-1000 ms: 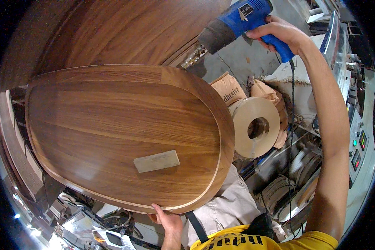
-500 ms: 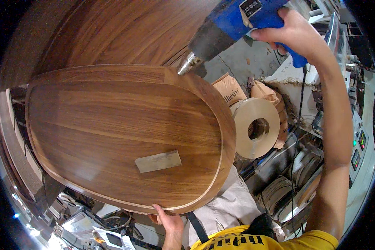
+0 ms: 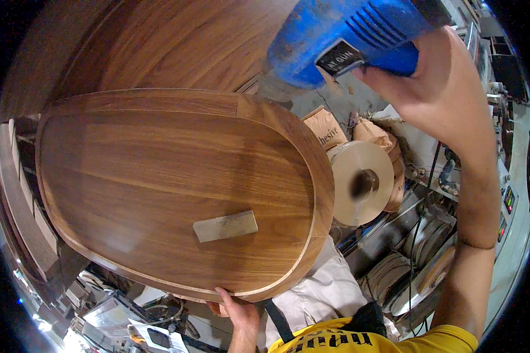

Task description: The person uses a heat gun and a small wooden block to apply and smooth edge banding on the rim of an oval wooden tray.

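Note:
A blue heat gun [image 3: 359, 35] is in my right hand [image 3: 436, 88], raised above the far right corner of a rounded brown wood-grain panel [image 3: 159, 165]. Its nozzle points away and is hidden behind the body. My left hand [image 3: 238, 312] grips the panel's near edge, thumb on top and the other fingers underneath, mostly out of sight. On the panel's face lies a small flat pale block [image 3: 225, 226], touched by neither hand. A pale strip [image 3: 277, 279] runs along the near rim, while the far rim shows brown wood grain.
A large wood-grain panel [image 3: 176, 47] stands behind. To the right are a big roll of pale edging tape [image 3: 380, 182], brown paper adhesive bags [image 3: 325, 126], more coiled rolls [image 3: 388, 270] and the hanging black cord [image 3: 417, 253]. Stacked boards [image 3: 26, 200] fill the left side.
My right hand has brought the heat gun nearer and lower, turning it so the nozzle no longer shows. My left hand, the panel and the block stay nearly in place.

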Tool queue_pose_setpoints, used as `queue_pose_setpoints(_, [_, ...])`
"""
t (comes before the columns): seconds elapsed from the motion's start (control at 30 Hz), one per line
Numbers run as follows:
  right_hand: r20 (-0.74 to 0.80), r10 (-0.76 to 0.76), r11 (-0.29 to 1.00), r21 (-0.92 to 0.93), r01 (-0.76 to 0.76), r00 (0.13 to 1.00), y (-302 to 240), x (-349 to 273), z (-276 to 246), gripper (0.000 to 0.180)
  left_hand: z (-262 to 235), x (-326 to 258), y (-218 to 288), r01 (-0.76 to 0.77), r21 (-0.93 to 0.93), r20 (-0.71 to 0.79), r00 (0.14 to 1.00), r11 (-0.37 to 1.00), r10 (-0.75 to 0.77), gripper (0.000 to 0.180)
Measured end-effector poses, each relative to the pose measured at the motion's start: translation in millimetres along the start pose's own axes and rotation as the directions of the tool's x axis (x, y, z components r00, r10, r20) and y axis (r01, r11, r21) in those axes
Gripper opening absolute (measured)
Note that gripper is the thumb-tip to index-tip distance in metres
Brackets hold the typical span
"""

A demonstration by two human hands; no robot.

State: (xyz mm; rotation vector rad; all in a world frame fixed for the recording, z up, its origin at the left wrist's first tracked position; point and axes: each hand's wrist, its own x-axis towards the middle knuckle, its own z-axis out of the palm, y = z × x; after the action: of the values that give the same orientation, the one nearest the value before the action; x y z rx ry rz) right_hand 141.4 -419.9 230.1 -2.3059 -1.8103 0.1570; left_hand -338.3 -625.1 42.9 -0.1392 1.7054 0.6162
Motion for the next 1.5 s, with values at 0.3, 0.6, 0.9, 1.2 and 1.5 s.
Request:
queue_pose_setpoints(0.3, [-0.058,0.006,1.0,0.027,-0.004,0.998,-7,-25,-15,0.032,-12,7,0,-0.02,0.001,0.147,0.989,1.0,0.02,0.079])
queue_pose_setpoints(0.6, [0.178,0.589,0.675,0.428,-0.601,0.788,151,-178,59,0.04,-1,2,2,-0.106,0.048,0.072,0.992,0.993,0.102,0.087])
queue_pose_setpoints(0.9, [0.726,0.686,-0.521,0.539,-0.662,0.051,182,-374,313,0.018,16,2,27,-0.227,0.047,0.156,0.964,0.973,0.218,0.087])
queue_pose_setpoints(1.2, [0.659,0.748,-0.524,0.518,-0.676,-0.075,195,-449,458,0.078,27,9,73,-0.308,0.224,-0.039,0.945,0.925,0.324,0.098])
queue_pose_setpoints(1.5, [-0.059,0.986,0.162,0.604,-0.781,0.159,143,-381,399,0.037,-31,55,117,-0.462,0.139,-0.012,0.884,0.876,0.468,0.078])
